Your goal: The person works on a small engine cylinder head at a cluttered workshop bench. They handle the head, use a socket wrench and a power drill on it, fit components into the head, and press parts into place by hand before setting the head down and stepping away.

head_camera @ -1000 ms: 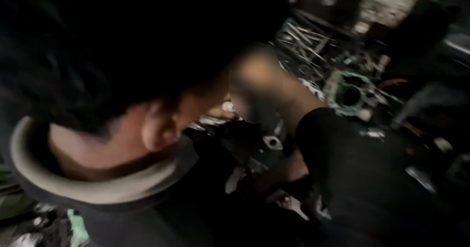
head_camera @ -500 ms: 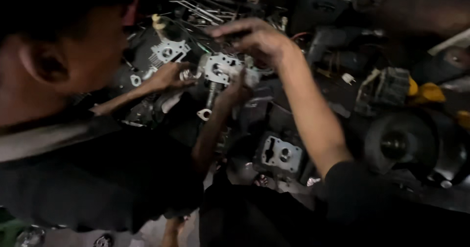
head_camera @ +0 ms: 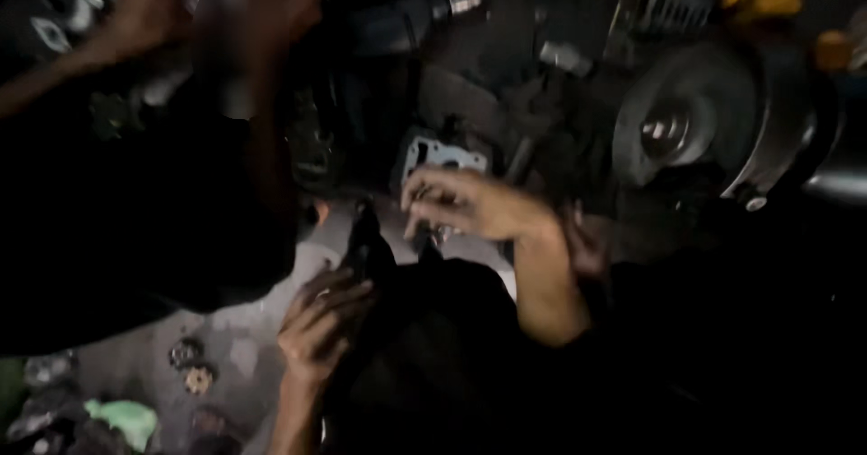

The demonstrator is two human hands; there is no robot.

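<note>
Lowered from the engine parts, right hand hangs, grip loosely spread.

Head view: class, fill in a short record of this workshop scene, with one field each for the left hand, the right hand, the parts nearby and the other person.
left hand: fingers bent around a dark cloth
right hand: palm down, fingers curled, just below a metal plate; grip unclear
nearby parts: round pulley at right; small gears on the floor at lower left
other person: arm at upper left, blurred
</note>
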